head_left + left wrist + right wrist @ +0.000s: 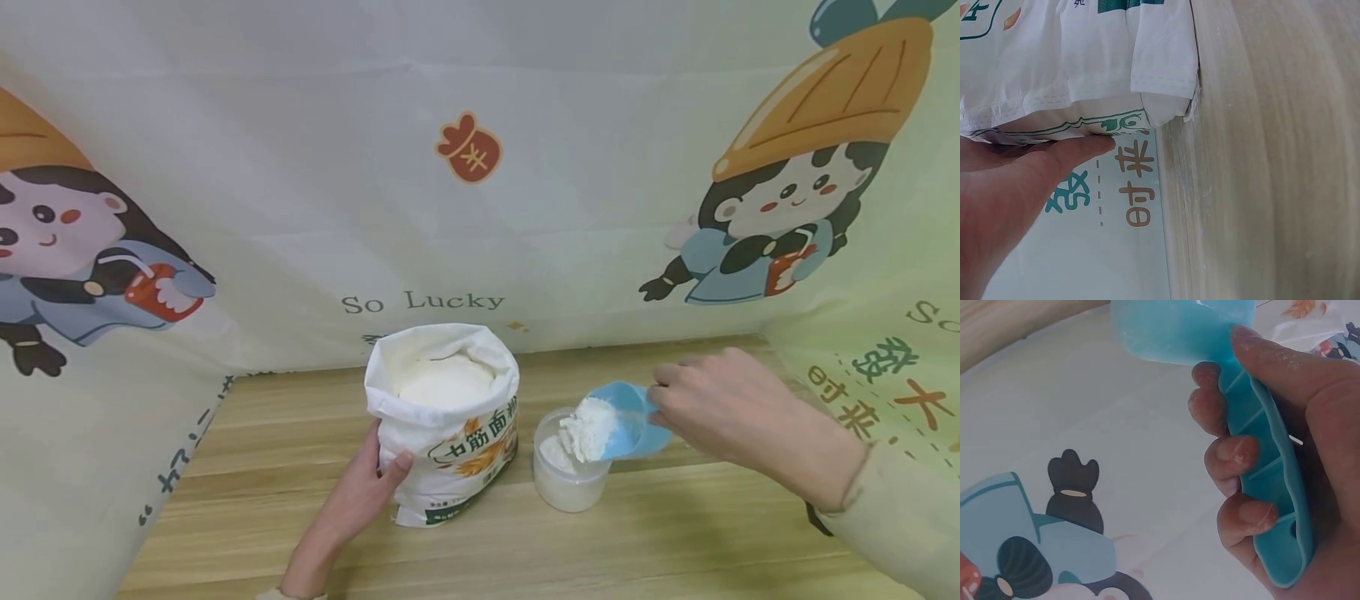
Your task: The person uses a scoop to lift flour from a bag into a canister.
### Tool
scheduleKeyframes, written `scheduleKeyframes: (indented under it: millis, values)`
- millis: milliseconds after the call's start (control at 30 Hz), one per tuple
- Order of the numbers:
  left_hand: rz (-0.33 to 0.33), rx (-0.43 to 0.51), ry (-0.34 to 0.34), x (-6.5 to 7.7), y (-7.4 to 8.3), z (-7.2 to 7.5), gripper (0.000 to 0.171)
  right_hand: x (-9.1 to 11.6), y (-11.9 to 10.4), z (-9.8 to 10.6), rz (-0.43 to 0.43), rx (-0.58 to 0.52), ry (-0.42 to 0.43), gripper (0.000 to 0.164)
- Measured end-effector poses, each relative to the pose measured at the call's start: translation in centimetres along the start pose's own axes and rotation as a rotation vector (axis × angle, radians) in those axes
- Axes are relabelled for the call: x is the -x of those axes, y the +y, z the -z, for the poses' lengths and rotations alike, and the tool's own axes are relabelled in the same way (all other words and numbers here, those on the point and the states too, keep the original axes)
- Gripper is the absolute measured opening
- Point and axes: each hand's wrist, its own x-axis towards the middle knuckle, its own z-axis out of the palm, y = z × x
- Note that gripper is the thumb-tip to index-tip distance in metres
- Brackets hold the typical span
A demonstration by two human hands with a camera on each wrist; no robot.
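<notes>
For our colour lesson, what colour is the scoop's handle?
Turquoise-blue handle, clearest in the right wrist view.

A wood-grained tabletop [247, 475] spans the near part of the scene, with pale printed cloth [300, 167] rising at its far edge and along both sides. On the left, cut off by the picture's edge, is a printed cartoon figure [56, 229] in an orange hat and blue top; a similar figure [787, 192] stands at the far right. Between them is a red pouch motif [470, 148], above the words "So Lucky" [423, 302] and a small gold star [517, 326]. Dark lettering [171, 473] runs beside the table's left edge; green characters [887, 359] and brown characters [834, 402] mark the right side.
</notes>
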Motion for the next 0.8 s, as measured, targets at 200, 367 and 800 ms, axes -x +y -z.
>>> scheduleKeyframes:
  millis: [200,367,800]
  values:
    - [-0.009,-0.001,0.001,0.0,0.0,0.0,0.094,-0.5,-0.3,0.5,-0.004,-0.001,-0.031,0.029]
    - [-0.008,0.009,-0.009,0.0,0.0,0.0,0.093,-0.8,-0.6,0.6,0.007,0.01,-0.047,0.028]
    - [-0.013,-0.004,-0.006,0.1,0.0,0.1,0.091,-1.3,-1.3,0.8,0.063,0.075,-0.02,0.028]
